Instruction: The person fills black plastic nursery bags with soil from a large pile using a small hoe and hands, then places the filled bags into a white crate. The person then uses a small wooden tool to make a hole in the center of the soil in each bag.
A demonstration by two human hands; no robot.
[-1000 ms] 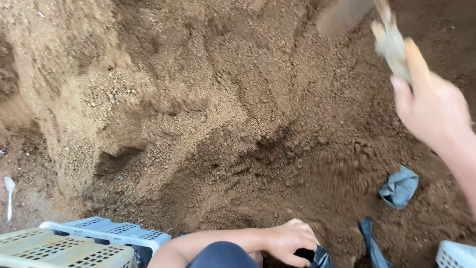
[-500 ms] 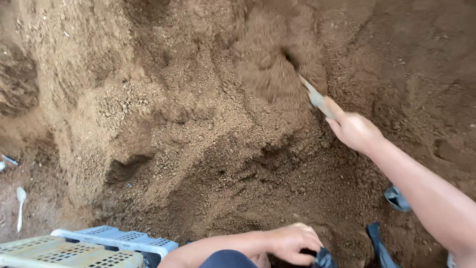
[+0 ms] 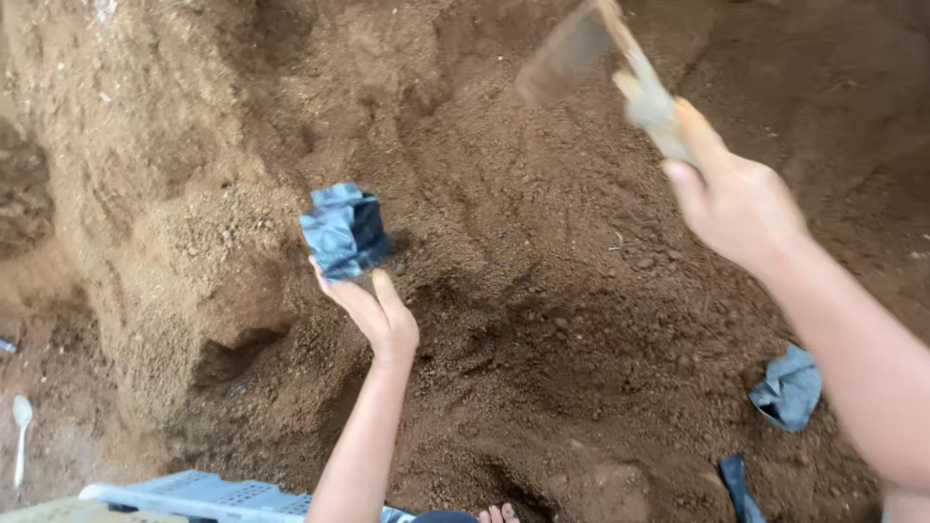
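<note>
The left hand (image 3: 373, 310) is pinching the small crumpled black plastic bag (image 3: 341, 230) against the brown soil heap (image 3: 542, 291); its mouth should be facing the blurred metal trowel (image 3: 581, 48) the right hand (image 3: 731, 199) is gripping.

A mound of brown soil (image 3: 504, 291) fills most of the view, paler and drier on its left slope, darker and damp to the right. A crumpled grey-blue bag (image 3: 790, 387) lies on the soil at the lower right. A second dark bag (image 3: 741, 489) lies just below it, at the bottom edge. A white spoon (image 3: 20, 436) lies on the ground at the far left. A pale blue perforated crate (image 3: 208, 494) sits at the bottom left edge. Toes (image 3: 499, 513) show at the bottom centre.
</note>
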